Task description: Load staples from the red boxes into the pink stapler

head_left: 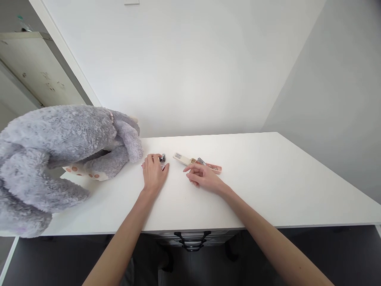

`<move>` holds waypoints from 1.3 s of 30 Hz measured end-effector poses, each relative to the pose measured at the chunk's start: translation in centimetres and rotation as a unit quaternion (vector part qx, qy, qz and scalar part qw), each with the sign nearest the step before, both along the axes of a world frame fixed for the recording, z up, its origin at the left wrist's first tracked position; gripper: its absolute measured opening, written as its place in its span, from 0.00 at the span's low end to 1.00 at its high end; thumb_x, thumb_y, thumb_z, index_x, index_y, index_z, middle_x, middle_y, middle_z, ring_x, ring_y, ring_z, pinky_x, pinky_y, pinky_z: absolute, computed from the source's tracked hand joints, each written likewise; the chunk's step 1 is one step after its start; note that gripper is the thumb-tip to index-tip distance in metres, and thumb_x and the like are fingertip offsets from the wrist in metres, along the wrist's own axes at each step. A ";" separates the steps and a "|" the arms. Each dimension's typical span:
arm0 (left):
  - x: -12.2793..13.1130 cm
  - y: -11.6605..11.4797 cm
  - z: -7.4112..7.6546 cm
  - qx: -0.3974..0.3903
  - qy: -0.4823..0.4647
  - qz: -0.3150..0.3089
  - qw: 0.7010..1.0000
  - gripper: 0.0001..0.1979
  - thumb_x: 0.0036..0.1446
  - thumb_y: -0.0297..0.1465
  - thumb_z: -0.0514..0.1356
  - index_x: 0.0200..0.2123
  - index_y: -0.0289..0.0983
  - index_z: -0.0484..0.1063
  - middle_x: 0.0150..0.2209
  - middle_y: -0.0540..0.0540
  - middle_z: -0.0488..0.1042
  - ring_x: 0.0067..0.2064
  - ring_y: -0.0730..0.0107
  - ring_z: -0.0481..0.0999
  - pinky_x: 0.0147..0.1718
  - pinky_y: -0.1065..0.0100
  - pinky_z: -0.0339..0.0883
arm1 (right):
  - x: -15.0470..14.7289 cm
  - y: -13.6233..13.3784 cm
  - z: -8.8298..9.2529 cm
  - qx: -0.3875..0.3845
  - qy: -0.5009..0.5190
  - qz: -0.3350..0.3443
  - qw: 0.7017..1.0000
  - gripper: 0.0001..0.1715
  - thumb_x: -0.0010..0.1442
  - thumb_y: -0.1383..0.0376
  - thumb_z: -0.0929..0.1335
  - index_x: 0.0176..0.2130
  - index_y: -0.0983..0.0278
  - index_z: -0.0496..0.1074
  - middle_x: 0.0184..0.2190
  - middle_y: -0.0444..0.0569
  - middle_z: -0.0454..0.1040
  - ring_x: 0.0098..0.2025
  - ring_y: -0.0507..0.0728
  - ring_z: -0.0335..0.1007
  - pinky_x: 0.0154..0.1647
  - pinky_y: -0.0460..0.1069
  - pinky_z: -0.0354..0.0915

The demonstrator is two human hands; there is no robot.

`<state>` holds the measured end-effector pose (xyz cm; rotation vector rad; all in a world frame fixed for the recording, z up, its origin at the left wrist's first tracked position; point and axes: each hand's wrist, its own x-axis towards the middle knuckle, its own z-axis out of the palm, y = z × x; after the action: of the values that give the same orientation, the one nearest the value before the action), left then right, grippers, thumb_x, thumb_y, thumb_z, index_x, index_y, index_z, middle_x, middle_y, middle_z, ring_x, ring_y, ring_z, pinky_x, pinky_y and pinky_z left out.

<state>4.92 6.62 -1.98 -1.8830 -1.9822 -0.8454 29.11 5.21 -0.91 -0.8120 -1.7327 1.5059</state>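
My left hand (152, 173) rests on the white tabletop with bent fingers over a small item that is mostly hidden. A dark, shiny round piece (162, 157) shows beside its fingertips, and a bit of pale pink with a dark edge shows by the thumb. My right hand (204, 177) hovers or rests just in front of a long, hinged-looking object, its fingers loosely bent and apart, with nothing visible in them. That object has a cream part (182, 158) with a square printed code and a pink part (214, 168). A small silver metal piece (201, 161) lies across it.
A large grey plush toy (74, 139) takes up the left of the white table (268, 182). Behind the table is a white wall (193, 71). Black drawer handles (192, 240) stick out below the front edge.
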 end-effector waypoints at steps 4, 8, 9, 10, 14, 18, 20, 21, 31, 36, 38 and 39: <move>-0.2 -0.1 0.3 0.011 0.018 0.019 1.000 0.18 0.59 0.33 0.64 0.51 0.37 0.67 0.51 0.37 0.69 0.53 0.47 0.69 0.53 0.51 0.63 | -0.1 -0.6 -0.6 0.076 0.000 -0.076 0.994 0.10 0.66 0.58 0.66 0.42 0.59 0.74 0.26 0.41 0.68 0.27 0.52 0.64 0.30 0.50 0.62; 0.5 -0.5 0.7 0.047 0.020 -0.027 0.998 0.13 0.63 0.35 0.61 0.49 0.37 0.69 0.49 0.36 0.68 0.51 0.48 0.70 0.51 0.52 0.64 | 1.1 -1.3 -1.2 0.228 -0.048 -0.198 0.952 0.06 0.66 0.63 0.66 0.40 0.58 0.73 0.30 0.45 0.72 0.30 0.55 0.67 0.37 0.53 0.67; 0.8 -0.6 0.8 0.052 0.018 -0.053 0.997 0.12 0.65 0.35 0.59 0.49 0.37 0.69 0.48 0.36 0.69 0.51 0.48 0.70 0.51 0.52 0.64 | 1.6 -1.3 -1.3 0.262 -0.062 -0.233 0.935 0.06 0.66 0.63 0.65 0.42 0.58 0.73 0.33 0.47 0.74 0.32 0.56 0.68 0.39 0.54 0.67; 1.2 -0.7 0.9 0.049 0.012 -0.085 0.995 0.11 0.67 0.36 0.57 0.49 0.38 0.68 0.48 0.37 0.70 0.50 0.50 0.71 0.51 0.53 0.64 | 2.2 -1.2 -1.4 0.291 -0.073 -0.269 0.915 0.06 0.67 0.63 0.65 0.43 0.58 0.72 0.36 0.49 0.75 0.35 0.58 0.69 0.40 0.55 0.68; 2.2 -1.2 1.0 -0.024 -0.075 -0.135 0.988 0.12 0.69 0.40 0.53 0.50 0.40 0.66 0.42 0.44 0.73 0.36 0.60 0.75 0.38 0.61 0.65 | 4.5 0.2 -2.1 0.315 -0.128 -0.317 0.886 0.13 0.68 0.59 0.66 0.51 0.58 0.70 0.49 0.57 0.71 0.53 0.65 0.69 0.48 0.60 0.72; 2.4 -1.2 0.9 -0.103 -0.202 -0.135 0.965 0.19 0.69 0.44 0.53 0.56 0.40 0.61 0.36 0.50 0.75 0.27 0.66 0.71 0.30 0.65 0.60 | 5.6 1.6 -3.3 0.286 -0.189 -0.263 0.902 0.19 0.66 0.54 0.69 0.54 0.57 0.72 0.54 0.58 0.68 0.58 0.69 0.65 0.50 0.64 0.73; 2.4 -1.1 0.7 -0.120 -0.270 -0.169 0.940 0.23 0.68 0.46 0.54 0.59 0.40 0.59 0.33 0.51 0.76 0.27 0.67 0.71 0.30 0.66 0.60 | 5.5 2.1 -3.7 0.279 -0.218 -0.238 0.905 0.18 0.64 0.54 0.71 0.51 0.56 0.73 0.53 0.57 0.69 0.59 0.69 0.64 0.53 0.64 0.71; 2.4 -1.0 0.7 -0.127 -0.301 -0.189 0.926 0.24 0.67 0.46 0.55 0.60 0.40 0.58 0.32 0.52 0.75 0.27 0.67 0.71 0.31 0.67 0.61 | 5.5 2.3 -3.8 0.276 -0.230 -0.229 0.905 0.15 0.63 0.54 0.71 0.48 0.56 0.74 0.52 0.56 0.70 0.58 0.69 0.64 0.54 0.64 0.70; 3.4 -0.1 0.9 -0.170 -0.494 -0.213 0.826 0.38 0.64 0.50 0.58 0.67 0.38 0.47 0.34 0.51 0.76 0.21 0.76 0.64 0.23 0.71 0.60 | 4.5 4.3 -3.0 0.205 -0.177 -0.152 0.951 0.14 0.65 0.52 0.69 0.42 0.58 0.75 0.45 0.51 0.75 0.45 0.61 0.73 0.45 0.56 0.68; 3.4 0.1 0.9 -0.136 -0.538 -0.188 0.811 0.34 0.63 0.51 0.59 0.63 0.41 0.51 0.31 0.55 0.72 0.20 0.79 0.63 0.21 0.74 0.57 | 3.7 5.6 -2.9 0.190 -0.134 -0.168 0.958 0.18 0.64 0.49 0.69 0.45 0.58 0.74 0.42 0.50 0.76 0.43 0.61 0.73 0.45 0.56 0.68; 3.4 0.2 1.0 -0.136 -0.541 -0.194 0.807 0.33 0.63 0.52 0.60 0.61 0.41 0.54 0.31 0.55 0.72 0.20 0.79 0.63 0.20 0.74 0.57 | 3.5 6.0 -2.7 0.180 -0.116 -0.164 0.963 0.18 0.63 0.48 0.69 0.44 0.58 0.74 0.41 0.49 0.76 0.43 0.60 0.72 0.44 0.55 0.68; 3.5 0.3 1.1 -0.136 -0.541 -0.199 0.806 0.31 0.63 0.52 0.60 0.60 0.41 0.55 0.31 0.55 0.72 0.20 0.79 0.63 0.20 0.74 0.56 | 3.4 6.2 -2.6 0.175 -0.110 -0.160 0.965 0.18 0.63 0.48 0.69 0.43 0.58 0.75 0.41 0.48 0.76 0.43 0.60 0.72 0.44 0.55 0.68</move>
<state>8.43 6.95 -0.91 -2.2734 -2.3408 -2.2735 32.48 11.36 -3.51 -1.0388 -1.8502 0.8901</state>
